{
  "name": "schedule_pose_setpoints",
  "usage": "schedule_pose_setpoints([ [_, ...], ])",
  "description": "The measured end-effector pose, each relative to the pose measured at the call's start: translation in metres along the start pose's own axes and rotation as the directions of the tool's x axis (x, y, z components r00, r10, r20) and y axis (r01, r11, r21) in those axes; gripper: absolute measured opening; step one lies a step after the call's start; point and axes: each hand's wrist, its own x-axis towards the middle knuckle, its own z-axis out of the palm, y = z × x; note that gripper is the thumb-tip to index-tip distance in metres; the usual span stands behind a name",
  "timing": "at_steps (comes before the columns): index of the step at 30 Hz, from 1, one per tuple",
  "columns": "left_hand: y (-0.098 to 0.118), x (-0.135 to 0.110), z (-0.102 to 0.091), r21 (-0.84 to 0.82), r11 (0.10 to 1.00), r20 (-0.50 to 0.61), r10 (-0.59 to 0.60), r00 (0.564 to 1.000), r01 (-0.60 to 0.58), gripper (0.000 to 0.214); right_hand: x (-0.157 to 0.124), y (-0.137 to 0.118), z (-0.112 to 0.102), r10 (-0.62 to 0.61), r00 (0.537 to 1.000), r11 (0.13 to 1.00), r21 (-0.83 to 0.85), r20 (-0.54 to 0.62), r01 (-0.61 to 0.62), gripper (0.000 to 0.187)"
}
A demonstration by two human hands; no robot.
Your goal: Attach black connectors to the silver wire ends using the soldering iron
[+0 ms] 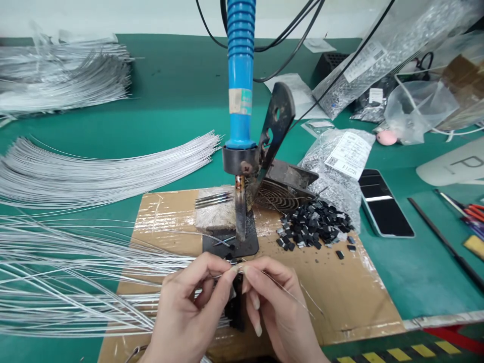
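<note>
My left hand [189, 307] is closed in a pinch, thumb against forefinger, on the end of a thin white wire. Fingertip to fingertip with it, my right hand [278, 297] pinches a fine silvery wire [291, 293], whose loose ends trail down to the right. The exact point where the two wires meet is hidden by my fingers. Just beyond my hands stands a soldering iron [241, 70] with a blue handle, held upright in a black metal stand [278, 121], tip down. Below my fingertips lies a dark fixture [237, 307], partly covered by my hands.
Loose white wires [75, 272] spread at left, with a bundle [113, 171] behind them. Small black pieces [317, 222] are heaped on the cardboard [348, 292], near a round fan grille [278, 195]. A phone [387, 204] and plastic bags [336, 156] lie right.
</note>
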Motion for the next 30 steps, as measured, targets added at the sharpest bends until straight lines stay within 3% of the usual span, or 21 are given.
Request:
schedule_pose_setpoints([
  [7, 0.001, 0.0, 0.003, 0.047, 0.999, -0.036, 0.025, 0.999, -0.023, 0.023, 0.002, 0.005, 0.002, -0.022, 0.999, 0.999, 0.038, -0.027, 0.023, 0.022],
  [20, 0.005, 0.0, 0.007, -0.088, 0.995, -0.052, -0.045, 0.998, 0.041, 0.018, 0.0, 0.007, 0.007, -0.037, 0.998, 0.997, 0.059, -0.056, 0.04, 0.027],
  [25, 0.006, 0.002, 0.005, -0.093, 0.994, -0.057, -0.064, 0.996, 0.059, 0.017, -0.002, 0.0, 0.008, -0.051, 0.993, 0.998, -0.033, -0.105, 0.048, 0.03],
  [30, 0.008, 0.001, 0.006, -0.094, 0.992, -0.085, -0.088, 0.992, 0.08, 0.016, -0.003, 0.002, 0.008, -0.123, 0.986, 0.983, -0.152, -0.116, 0.105, 0.021],
])
